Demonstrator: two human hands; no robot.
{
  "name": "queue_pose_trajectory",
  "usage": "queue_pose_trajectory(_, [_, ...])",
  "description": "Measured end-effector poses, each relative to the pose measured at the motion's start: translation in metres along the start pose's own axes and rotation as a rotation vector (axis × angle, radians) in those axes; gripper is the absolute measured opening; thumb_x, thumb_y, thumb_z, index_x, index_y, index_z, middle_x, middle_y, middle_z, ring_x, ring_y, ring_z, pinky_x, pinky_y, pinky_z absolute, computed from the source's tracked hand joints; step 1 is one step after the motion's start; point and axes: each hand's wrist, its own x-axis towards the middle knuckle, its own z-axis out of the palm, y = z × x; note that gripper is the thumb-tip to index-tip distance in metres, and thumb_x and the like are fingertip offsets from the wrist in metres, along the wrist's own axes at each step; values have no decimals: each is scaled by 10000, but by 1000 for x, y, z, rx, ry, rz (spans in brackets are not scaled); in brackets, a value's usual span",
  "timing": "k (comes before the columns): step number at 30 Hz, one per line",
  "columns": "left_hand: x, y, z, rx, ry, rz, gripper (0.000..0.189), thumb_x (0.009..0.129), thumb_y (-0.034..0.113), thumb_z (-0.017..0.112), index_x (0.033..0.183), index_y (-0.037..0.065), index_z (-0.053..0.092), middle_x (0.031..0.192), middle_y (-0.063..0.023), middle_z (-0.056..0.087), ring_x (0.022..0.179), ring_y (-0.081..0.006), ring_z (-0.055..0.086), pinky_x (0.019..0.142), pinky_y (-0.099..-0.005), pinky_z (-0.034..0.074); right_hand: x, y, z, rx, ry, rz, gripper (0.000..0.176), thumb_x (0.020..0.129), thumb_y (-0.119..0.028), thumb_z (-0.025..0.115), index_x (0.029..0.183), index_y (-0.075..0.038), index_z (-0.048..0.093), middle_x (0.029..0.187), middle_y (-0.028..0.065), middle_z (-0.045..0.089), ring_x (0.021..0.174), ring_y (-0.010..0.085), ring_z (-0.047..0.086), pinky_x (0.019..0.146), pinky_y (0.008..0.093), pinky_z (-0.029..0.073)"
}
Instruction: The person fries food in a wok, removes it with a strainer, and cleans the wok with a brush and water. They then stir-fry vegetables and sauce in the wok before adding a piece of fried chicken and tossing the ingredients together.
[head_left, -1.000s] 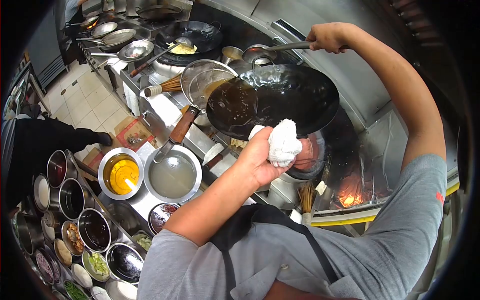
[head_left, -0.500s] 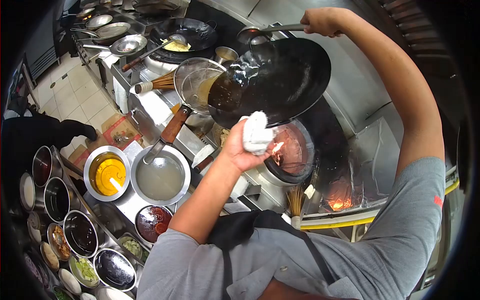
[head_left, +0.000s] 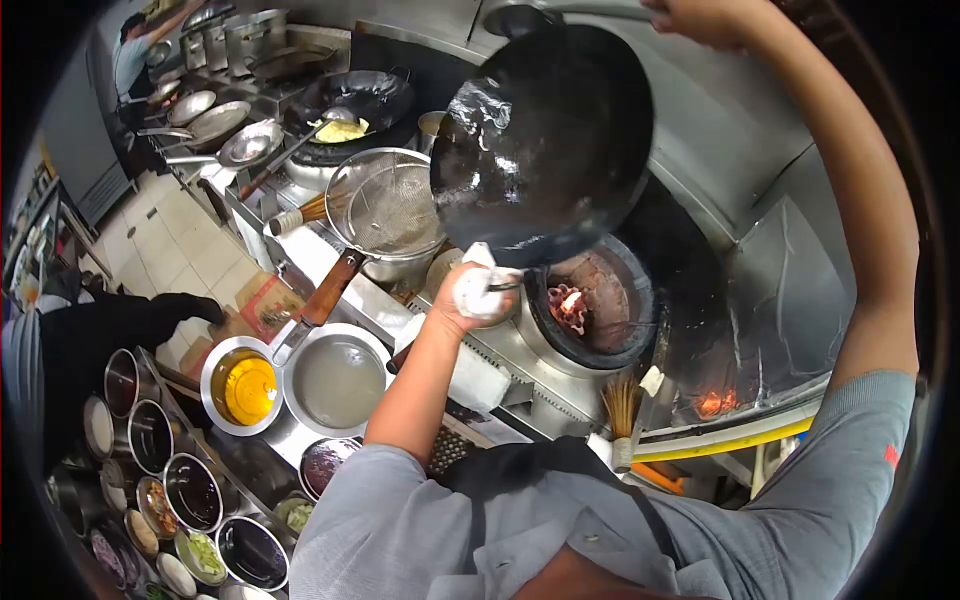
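Note:
A large black wok (head_left: 550,140) is tipped steeply above the lit burner (head_left: 600,310). My left hand (head_left: 462,296), wrapped around a white cloth (head_left: 482,292), grips the wok's near handle through it. At the upper right my right hand (head_left: 705,20) is closed round the handle of a metal ladle (head_left: 590,10), whose bowl is mostly hidden behind the wok. Left of the wok, a wire mesh strainer (head_left: 385,205) with a wooden handle rests over a metal pot (head_left: 400,270). The wok's inside looks wet and shiny.
A second wok (head_left: 375,95) holds yellow food and a ladle. Pots of yellow oil (head_left: 248,390) and cloudy liquid (head_left: 338,380) stand left of my arm. Sauce and ingredient bowls (head_left: 195,492) line the lower left. A bamboo brush (head_left: 622,410) lies near the burner. Two other people appear at left.
The wok has risen and tipped further, and liquid no longer pours from it into the strainer. My right hand and the ladle have moved up. The view has shifted.

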Motion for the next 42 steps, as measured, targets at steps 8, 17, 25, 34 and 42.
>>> queue_pose_trajectory(8, [30, -105, -15, 510, 496, -132, 193, 825, 121, 460, 841, 5, 612, 782, -99, 652, 652, -213, 643, 589, -351, 544, -60, -40, 247, 990, -80, 463, 265, 861, -221, 596, 841, 42, 567, 591, 107, 553, 431, 206, 524, 376, 389, 424])
queue_pose_trajectory(17, [39, -215, -57, 414, 499, -371, 257, 849, 142, 417, 892, -21, 611, 844, -120, 658, 717, -203, 657, 659, -313, 556, 76, -180, 359, 1310, -209, 259, 248, 774, -112, 617, 560, 0, 559, 482, 93, 536, 369, 192, 518, 341, 363, 408])
queue_pose_trajectory(25, [63, -236, -56, 394, 597, -399, 149, 844, 142, 475, 860, 41, 583, 799, -78, 651, 679, -175, 651, 632, -307, 548, 128, -283, 399, 2166, -611, 361, 288, 901, -146, 529, 639, -31, 495, 499, 37, 477, 366, 132, 440, 320, 290, 378])
queue_pose_trajectory(34, [93, -237, -96, 415, 544, -451, 259, 895, 212, 425, 861, 53, 627, 803, -71, 656, 695, -200, 635, 644, -360, 532, 37, -220, 439, 3366, -1175, 94, 177, 878, -96, 549, 892, 31, 427, 567, 0, 419, 408, 56, 428, 344, 158, 384])
queue_pose_trajectory(42, [113, -232, -114, 436, 496, -413, 206, 856, 163, 449, 779, 64, 612, 724, -56, 637, 634, -189, 622, 600, -337, 525, -155, -138, 440, 3424, -1065, -31, 279, 946, -168, 459, 1088, 70, 424, 612, -13, 409, 411, 26, 404, 314, 158, 343])
